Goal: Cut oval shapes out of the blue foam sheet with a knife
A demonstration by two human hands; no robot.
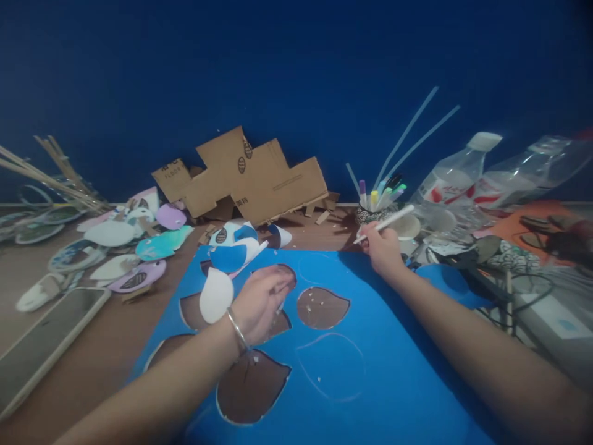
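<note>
Blue sheet [370,371] flat on worktop [106,352], several cut-out holes; judged light, floppy, tear-prone near holes, best pressed flat. Left hand [262,303] rests on it, fingers curled loosely, holding nothing. Right hand [382,247], fingers pinching white pen [386,222], at sheet's far edge. Beyond: pen cup [373,210] with markers; plastic bottles [456,176].

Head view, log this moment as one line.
left hand: flat on blue sheet | right hand: holds white pen | cutout holes in sheet | marker cup behind

pen cup [373,213], bottles [456,176] crowd right, seemingly
</note>
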